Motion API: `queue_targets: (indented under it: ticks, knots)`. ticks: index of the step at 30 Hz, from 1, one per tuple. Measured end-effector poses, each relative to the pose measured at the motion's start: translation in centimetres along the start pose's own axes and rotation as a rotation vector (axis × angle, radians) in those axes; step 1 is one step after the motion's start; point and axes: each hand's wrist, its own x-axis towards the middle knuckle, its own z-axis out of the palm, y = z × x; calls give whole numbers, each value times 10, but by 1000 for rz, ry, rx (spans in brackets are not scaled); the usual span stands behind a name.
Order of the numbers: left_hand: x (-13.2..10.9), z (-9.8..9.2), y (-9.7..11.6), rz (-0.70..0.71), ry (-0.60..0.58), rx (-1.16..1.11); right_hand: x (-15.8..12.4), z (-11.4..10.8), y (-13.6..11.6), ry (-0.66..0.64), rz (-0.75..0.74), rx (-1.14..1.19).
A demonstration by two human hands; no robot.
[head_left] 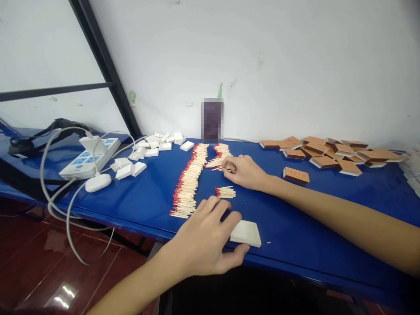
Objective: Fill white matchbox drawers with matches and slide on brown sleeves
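Matches (187, 188) with red heads lie loose on a blue table (147, 188) in the head view. Taking the middle as the clock's centre, a long row slants from 12 o'clock down to 7, and a shorter row (221, 151) lies close to the centre. I judge the work to be partway, with plenty left: a small bunch (225, 192) sits apart at 5 o'clock, perhaps already set aside, while most matches lie in the rows. White trays (152, 152) are heaped at 9 o'clock; brown matchboxes (344, 150) are heaped at 3, with one separate matchbox (296, 175) nearer me.

My right arm reaches in from between 3 and 4 o'clock. My right hand (244, 173) curls over the shorter row, thumb and forefinger nearly together; I cannot tell whether they pinch any matches. My left hand (208, 238) comes from 7 o'clock, back upward, half open, thumb and forefinger around a single white tray (246, 233) at 5 o'clock; whether they grip it, I cannot tell.
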Motion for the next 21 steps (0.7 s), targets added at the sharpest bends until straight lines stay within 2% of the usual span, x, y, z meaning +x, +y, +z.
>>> queue_targets:
  ticks: [5, 13, 21]
  knots:
    - [1, -1, 0, -6, -1, -12, -1, -2, -2, -21, 9, 38]
    - [0, 0, 0, 0, 6, -6, 0, -2, 0, -57, -65, 89]
    - [1, -2, 0, 2, 0, -5, 2, -8, -4, -162, -119, -26]
